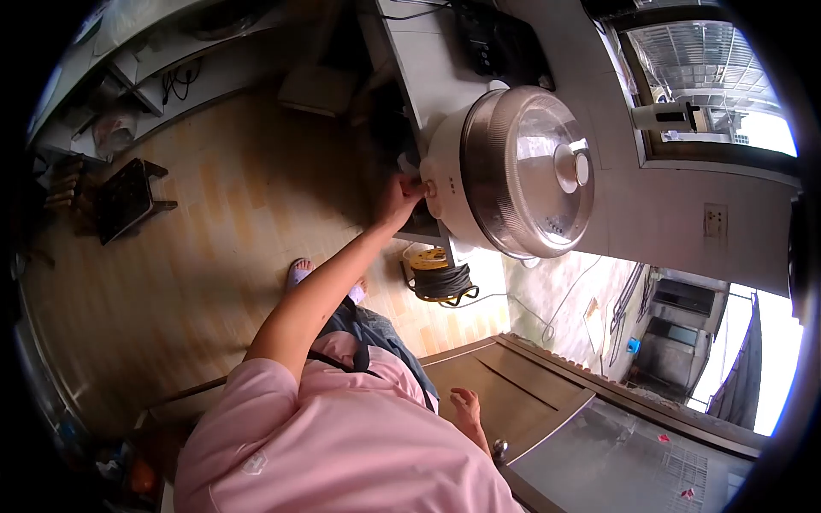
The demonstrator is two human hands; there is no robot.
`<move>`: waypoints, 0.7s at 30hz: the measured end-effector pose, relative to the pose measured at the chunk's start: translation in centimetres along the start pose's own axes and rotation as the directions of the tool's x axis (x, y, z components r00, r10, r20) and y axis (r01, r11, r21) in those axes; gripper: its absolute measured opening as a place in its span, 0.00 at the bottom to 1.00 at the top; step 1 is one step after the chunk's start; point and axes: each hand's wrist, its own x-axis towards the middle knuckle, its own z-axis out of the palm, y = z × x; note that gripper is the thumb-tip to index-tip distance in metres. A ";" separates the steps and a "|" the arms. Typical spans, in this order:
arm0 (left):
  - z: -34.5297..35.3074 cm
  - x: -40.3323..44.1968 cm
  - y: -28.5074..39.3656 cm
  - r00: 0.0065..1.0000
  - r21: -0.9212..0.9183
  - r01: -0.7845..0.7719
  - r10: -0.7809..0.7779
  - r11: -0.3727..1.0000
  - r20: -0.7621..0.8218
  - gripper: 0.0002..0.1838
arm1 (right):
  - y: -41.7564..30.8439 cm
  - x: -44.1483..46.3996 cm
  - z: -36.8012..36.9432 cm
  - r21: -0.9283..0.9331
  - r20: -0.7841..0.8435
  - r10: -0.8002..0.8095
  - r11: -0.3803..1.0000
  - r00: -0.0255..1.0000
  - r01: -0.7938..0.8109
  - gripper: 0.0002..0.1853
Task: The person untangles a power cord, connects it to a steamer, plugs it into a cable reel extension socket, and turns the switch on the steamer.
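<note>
My left hand [400,202] reaches up to the front of a round electric steamer, with its fingers closed on the control knob [430,189]. The steamer has a cream base [446,175] and a ribbed, see-through body and lid [547,171]. Droplets show inside the lid, which has a round handle [571,168] on top. My right hand [466,409] hangs low by a metal-edged door, holding nothing, fingers loosely bent and apart.
A black appliance [505,47] sits behind the steamer on the white counter [419,60]. On the tiled floor are a cable reel [443,278] and a dark stool [128,201]. A brown door [505,376] stands beside me. A window [710,85] and a wall socket [716,220] are beyond.
</note>
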 end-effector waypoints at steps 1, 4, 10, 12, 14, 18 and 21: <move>-0.5 0.2 0.3 0.996 0.036 -0.022 0.025 0.999 -0.091 0.20 | -0.2 0.6 0.1 -0.029 -0.013 -0.054 0.998 0.998 0.054 0.14; -2.5 3.1 3.7 0.986 -0.051 -0.139 0.134 0.989 -0.098 0.16 | -2.5 3.6 -0.6 0.136 -0.050 -0.030 0.990 0.998 0.037 0.14; -3.8 9.1 14.5 0.985 0.096 -0.121 0.108 0.988 0.131 0.13 | -13.9 11.8 -8.6 0.554 -0.244 -0.072 0.808 0.967 0.200 0.12; -2.7 10.8 16.1 0.977 0.198 -0.071 0.028 0.978 0.212 0.13 | -13.8 16.8 -11.4 0.628 -0.329 -0.133 0.708 0.935 0.322 0.12; -1.7 13.0 16.9 0.960 0.291 -0.025 -0.058 0.957 0.273 0.15 | -16.0 20.5 -15.6 0.573 -0.469 -0.144 0.701 0.871 0.425 0.11; 1.4 16.9 19.3 0.949 0.432 0.036 -0.167 0.901 0.268 0.14 | -16.9 33.6 -21.8 0.246 -0.667 -0.282 0.790 0.690 0.561 0.12; 3.4 18.3 20.9 0.929 0.458 0.079 -0.232 0.886 0.288 0.14 | -19.9 41.8 -24.6 0.049 -0.677 -0.395 0.818 0.621 0.574 0.14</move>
